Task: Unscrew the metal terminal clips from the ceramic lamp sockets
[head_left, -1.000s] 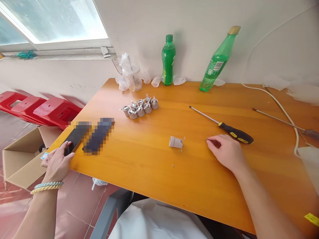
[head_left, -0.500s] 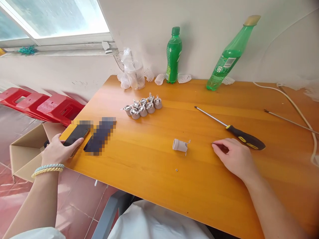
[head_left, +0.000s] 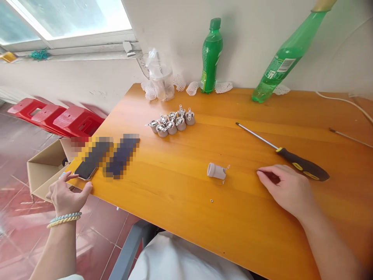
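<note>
Nearest, the left hand [head_left: 67, 197], with two twisted bands [head_left: 64, 220] at its wrist, has its thumb and fingers spread; half a second ago they spanned the sides of the dark phone [head_left: 85, 170], and now the thumb stands away from it. The fingertips sit at the phone's near end, though I cannot tell whether they touch it. A tiny metal nut [head_left: 211, 201] lies on the bare wooden table [head_left: 163, 194], matching the earlier frames. Just beyond, the right hand [head_left: 291, 190] rests with thumb and forefinger tips pressed together, as before; I cannot tell whether they pinch anything small. Between the two hands, nearer the right one, the loose beige socket [head_left: 216, 170] lies on its side, its metal tabs pointing right, unchanged. The black-and-yellow screwdriver [head_left: 304, 165] lies just past the right hand. Farther off, a cluster of similar sockets [head_left: 171, 126] stands upright. Behind them, near the wall, are two green bottles [head_left: 211, 58]; the right-hand one's cap now runs out of the view's top edge.
</note>
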A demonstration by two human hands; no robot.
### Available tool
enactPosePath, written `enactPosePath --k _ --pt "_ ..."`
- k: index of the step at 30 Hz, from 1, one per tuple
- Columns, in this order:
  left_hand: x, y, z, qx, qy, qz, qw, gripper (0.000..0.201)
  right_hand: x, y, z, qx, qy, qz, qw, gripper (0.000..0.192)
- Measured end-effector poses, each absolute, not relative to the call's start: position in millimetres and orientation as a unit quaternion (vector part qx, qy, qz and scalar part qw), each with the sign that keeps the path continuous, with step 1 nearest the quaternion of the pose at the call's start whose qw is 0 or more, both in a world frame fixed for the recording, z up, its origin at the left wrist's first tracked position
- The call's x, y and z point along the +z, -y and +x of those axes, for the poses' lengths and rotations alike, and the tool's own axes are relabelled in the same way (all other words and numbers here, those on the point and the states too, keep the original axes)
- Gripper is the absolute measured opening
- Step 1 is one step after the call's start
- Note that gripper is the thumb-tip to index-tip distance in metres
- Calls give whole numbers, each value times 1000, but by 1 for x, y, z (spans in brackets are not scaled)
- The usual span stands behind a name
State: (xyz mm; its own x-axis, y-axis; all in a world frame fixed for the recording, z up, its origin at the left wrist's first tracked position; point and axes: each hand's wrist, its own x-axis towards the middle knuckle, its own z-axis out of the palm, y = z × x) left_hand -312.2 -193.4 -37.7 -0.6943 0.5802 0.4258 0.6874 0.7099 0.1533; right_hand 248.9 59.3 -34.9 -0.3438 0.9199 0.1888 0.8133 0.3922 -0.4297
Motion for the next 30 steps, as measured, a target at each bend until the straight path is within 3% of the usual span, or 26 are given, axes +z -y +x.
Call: enactPosePath --k 6,8,12,17,26,30 --pt "-30 165 -328 -90 885 -451 73 62 -33 -59 247 134 805 -540 205 16" --pt "-22 148 -335 -97 871 -481 25 71 -32 -59 247 139 803 -542 204 16" --pt "-8 136 -344 -72 906 -415 33 88 -32 -60 248 148 796 -550 205 16" --pt "1 148 -348 -41 943 -322 -72 97 -31 -61 248 149 800 -544 204 17" --pt "1 149 -328 -95 917 -382 57 81 -30 -60 248 163 799 -541 203 18" --pt "-4 154 -334 -149 913 -378 23 96 -30 -59 248 164 799 -541 203 18"
